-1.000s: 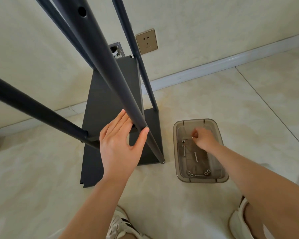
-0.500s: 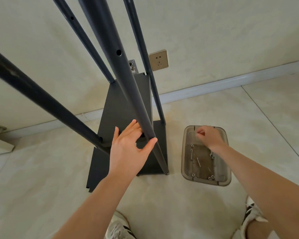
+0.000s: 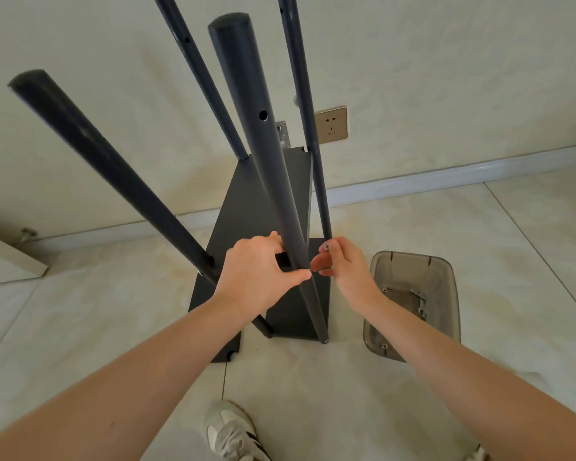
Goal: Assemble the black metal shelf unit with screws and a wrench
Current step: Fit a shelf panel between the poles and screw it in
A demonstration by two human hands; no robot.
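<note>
From the head camera, the black shelf unit (image 3: 263, 207) stands on the tiled floor (image 3: 479, 234) close to the wall edge, with 4 dark poles rising from it toward the lens. The left hand (image 3: 256, 274) grips the nearest pole (image 3: 273, 168) low down, fingers wrapped behind it and the thumb pressed across its front, holding it where it meets a shelf panel (image 3: 300, 294). The right hand (image 3: 346, 264) hovers just beside that same pole on its right, pinching a small screw (image 3: 326, 247) between thumb and fingertips, its metal end showing at the top of the pinch. Near the right hand, on the floor beside the right edge of the unit, sits a smoky clear plastic tray (image 3: 453, 284) that holds a few more small fasteners and what may be a flat metal tool; it is too small to tell whether this is the wrench. A wall socket (image 3: 331, 124) shows on the wall behind the poles, and a shoe (image 3: 230, 430) at the bottom edge of the floor. As to progress, the frame looks partly built: all 4 poles are upright and at least 1 panel is seated between them, while an open hole (image 3: 263, 115) higher on the near pole suggests further shelves are not yet fitted. The step in hand seems to be fixing this lower joint with the screw; tightening and the upper levels appear left to do.
</note>
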